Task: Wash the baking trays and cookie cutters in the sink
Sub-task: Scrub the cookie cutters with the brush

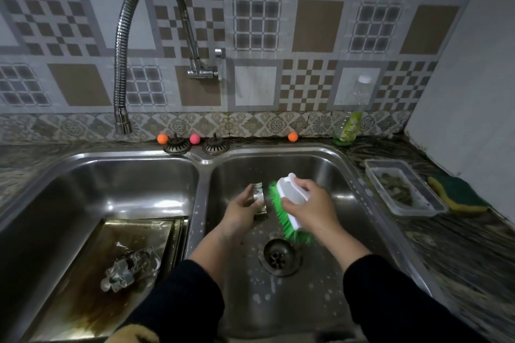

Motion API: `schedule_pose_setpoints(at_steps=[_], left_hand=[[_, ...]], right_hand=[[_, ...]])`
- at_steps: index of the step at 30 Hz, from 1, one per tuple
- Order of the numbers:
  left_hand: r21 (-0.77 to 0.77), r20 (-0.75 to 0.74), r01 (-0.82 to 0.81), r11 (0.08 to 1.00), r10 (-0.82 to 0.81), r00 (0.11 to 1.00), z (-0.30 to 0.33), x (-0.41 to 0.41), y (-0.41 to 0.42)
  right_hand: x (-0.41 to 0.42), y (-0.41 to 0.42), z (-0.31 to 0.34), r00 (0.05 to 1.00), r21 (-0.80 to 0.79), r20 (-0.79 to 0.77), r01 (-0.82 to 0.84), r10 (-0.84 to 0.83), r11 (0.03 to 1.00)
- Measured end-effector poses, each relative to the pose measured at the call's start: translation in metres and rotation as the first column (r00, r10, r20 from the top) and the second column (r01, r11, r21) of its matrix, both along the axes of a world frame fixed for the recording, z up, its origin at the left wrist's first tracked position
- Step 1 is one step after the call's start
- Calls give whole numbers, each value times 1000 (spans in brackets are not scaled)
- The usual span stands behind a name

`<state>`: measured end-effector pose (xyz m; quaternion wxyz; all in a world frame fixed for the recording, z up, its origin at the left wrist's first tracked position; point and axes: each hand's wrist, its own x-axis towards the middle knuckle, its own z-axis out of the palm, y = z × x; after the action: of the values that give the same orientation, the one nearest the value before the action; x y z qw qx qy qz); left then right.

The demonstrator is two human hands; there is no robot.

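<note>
- A tiled wall (306, 22) with brown, grey and white checked squares runs behind a dark marbled worktop (459, 245).
- A patterned border strip (250, 124) lines its base.
- A plain pale wall (479, 78) stands at right.

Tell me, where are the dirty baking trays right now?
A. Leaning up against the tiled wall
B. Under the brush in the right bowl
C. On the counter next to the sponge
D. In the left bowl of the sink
D: the stained baking trays lie in the left bowl of the sink, with a small heap of cookie cutters on top of them.
</note>
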<state>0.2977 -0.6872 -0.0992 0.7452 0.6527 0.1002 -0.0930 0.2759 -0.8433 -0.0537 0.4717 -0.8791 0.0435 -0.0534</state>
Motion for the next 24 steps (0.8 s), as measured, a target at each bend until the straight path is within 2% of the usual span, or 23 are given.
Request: schedule_pose_setpoints(at_steps=[2,4,6,9,13,15,17,19,22,24], left_hand=[[-205,-80,-16,979,0,997,6,-4,-2],[-301,-109,-36,953,4,994,10,-3,-3],[-268,-102,-38,963,10,995,12,0,-3],[-246,-87,-14,969,-8,996,11,0,0],[-248,-2,97,964,-101,995,10,-6,-8],[-197,38,60,979,-53,998,12,-3,-10],[-169,45,-41,985,50,998,12,0,-8],[-150,26,-76,986,81,996,9,-2,-8],[-157,11,-39,987,41,999,8,-14,-25],[-225,-10,-93,970,94,996,12,-15,-30]], right_hand=[[3,-3,3,1000,45,-12,22,-21,999],[0,-2,2,999,7,-22,-42,43,999],[-5,-1,-1,994,-66,-29,-106,104,992],[-8,-5,1,994,-111,1,-108,109,988],[-4,1,8,988,-224,57,-128,144,966],[-6,4,7,987,-273,59,-131,152,953],[-12,5,3,982,-286,21,-176,189,942],[-18,5,1,977,-260,5,-205,213,944],[-12,4,5,990,-222,60,-108,124,969],[-13,7,6,993,-218,66,-84,100,972]])
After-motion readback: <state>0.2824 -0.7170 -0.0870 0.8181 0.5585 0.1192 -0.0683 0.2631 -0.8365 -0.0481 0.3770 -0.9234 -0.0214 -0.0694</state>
